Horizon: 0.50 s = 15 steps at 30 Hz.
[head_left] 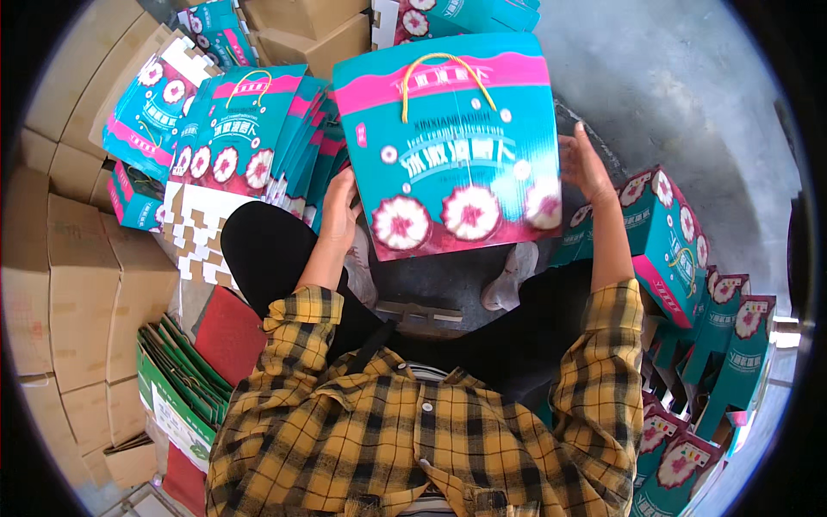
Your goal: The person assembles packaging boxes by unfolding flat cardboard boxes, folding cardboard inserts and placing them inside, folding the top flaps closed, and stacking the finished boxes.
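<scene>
A teal and pink cardboard gift box [457,185] with a yellow cord handle [448,59] and printed round fruit slices is before me, above my feet. My left hand [339,207] is at its lower left edge, fingers curled against the side and partly hidden. Beside the right edge, my right hand [589,168] has its fingers stretched out and its palm toward the box. Whether that palm touches the cardboard I cannot tell. To the left of the box leans a stack of flattened cartons [237,129] in the same print.
Plain brown cartons [82,284] are piled along the left. Green folded cardboard [177,379] stands by a red surface [228,332] near my left side. More teal boxes [663,241] stand at the right on the grey floor [680,95], with several narrow upright ones [741,362] closer in.
</scene>
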Tool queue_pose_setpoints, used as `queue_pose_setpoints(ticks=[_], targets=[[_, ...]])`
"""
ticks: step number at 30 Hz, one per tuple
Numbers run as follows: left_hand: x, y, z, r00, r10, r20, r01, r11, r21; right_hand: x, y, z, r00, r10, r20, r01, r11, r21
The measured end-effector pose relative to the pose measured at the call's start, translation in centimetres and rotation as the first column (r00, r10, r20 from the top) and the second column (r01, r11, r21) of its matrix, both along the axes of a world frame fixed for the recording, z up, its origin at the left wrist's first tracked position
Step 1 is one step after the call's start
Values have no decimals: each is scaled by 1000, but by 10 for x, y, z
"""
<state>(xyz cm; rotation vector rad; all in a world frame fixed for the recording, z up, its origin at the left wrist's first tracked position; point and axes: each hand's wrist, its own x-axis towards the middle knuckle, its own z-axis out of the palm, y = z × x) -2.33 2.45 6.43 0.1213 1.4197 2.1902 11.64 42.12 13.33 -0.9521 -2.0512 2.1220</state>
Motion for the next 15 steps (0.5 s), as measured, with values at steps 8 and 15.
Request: queue_pose_setpoints(ticks=[8, 15], targets=[[5, -14, -43, 986, 19, 164, 35, 946, -321, 16, -16, -35, 981, 156, 116, -180, 953, 244], [5, -8, -62, 986, 75, 149, -4, 904, -427, 7, -31, -36, 969, 243, -51, -241, 969, 47]])
